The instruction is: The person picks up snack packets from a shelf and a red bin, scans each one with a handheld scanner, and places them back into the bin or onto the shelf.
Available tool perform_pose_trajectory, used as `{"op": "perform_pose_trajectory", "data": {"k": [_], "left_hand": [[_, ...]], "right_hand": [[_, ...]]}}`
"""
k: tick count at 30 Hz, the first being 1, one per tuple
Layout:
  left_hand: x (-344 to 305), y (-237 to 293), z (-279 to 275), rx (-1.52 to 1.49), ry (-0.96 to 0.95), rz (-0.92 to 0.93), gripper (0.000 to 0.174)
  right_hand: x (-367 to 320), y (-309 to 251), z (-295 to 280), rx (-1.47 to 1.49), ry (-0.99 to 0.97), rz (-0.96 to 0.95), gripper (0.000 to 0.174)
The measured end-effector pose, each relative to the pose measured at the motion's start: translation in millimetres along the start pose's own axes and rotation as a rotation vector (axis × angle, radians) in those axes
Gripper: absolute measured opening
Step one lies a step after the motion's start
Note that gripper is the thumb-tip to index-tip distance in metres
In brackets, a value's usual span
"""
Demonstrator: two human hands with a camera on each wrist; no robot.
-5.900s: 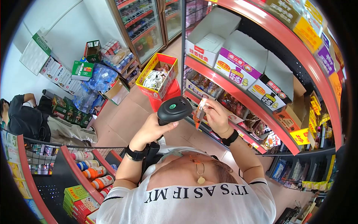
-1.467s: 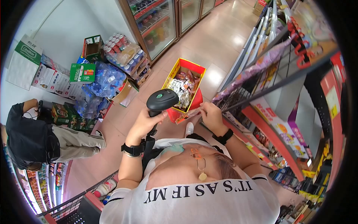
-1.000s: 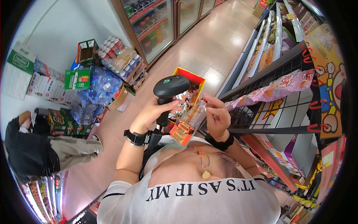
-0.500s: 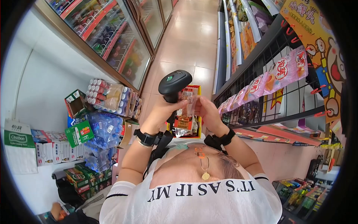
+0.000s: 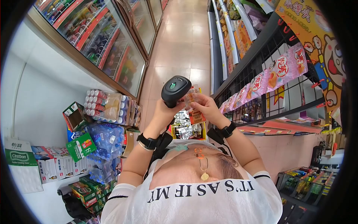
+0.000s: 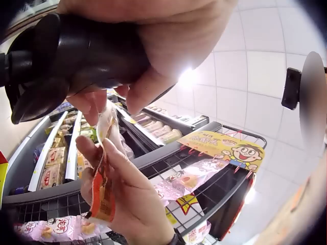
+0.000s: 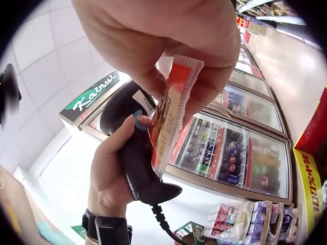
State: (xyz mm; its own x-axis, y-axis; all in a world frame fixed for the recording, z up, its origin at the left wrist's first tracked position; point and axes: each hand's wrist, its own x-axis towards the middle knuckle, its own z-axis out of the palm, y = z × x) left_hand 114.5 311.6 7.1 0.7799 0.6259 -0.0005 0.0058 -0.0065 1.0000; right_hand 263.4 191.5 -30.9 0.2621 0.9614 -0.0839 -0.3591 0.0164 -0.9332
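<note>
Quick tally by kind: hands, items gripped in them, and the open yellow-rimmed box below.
Hands: 2 (left hand, right hand)
Black handheld scanner, in the left: 1
Snack packet, pinched by the right: 1
Open yellow-rimmed box: 1
Total: 5

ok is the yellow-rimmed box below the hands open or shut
Open: in the head view, no lid covers the part of the yellow-rimmed box that shows, and silvery packets are visible inside it.
</note>
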Motion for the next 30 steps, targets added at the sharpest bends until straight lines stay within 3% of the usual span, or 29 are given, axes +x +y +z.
{"op": "perform_pose_trajectory", "data": {"k": [5,8,13,15,18,24,30], "left_hand": [[-2,4,-4,-0.104,-0.011,-0.022,0.029],[-7,9,-14,0.044,-0.038,-0.090,0.024],[-17,21,-13,-0.024,-0.135,-0.110,0.019],[-20,26,-5,-0.158,-0.061,-0.168,0.013],[-20,34,-7,-0.036,-0.124,-0.276,0.017],[-12,23,-9,0.042,-0.214,-0.281,0.013],[-9,14,-8,0.035,-0.176,-0.239,0.013]], "right_hand": [[0,-4,-1,0.013,0.069,-0.021,0.033],[2,-3,-12,-0.086,0.132,-0.089,0.032],[6,19,-26,-0.113,0.195,-0.163,0.035],[8,30,-31,-0.148,0.205,-0.182,0.036],[8,35,-31,-0.153,0.227,-0.164,0.039],[6,35,-23,-0.200,0.207,-0.174,0.037],[6,38,-20,-0.210,0.209,-0.143,0.037]]}}
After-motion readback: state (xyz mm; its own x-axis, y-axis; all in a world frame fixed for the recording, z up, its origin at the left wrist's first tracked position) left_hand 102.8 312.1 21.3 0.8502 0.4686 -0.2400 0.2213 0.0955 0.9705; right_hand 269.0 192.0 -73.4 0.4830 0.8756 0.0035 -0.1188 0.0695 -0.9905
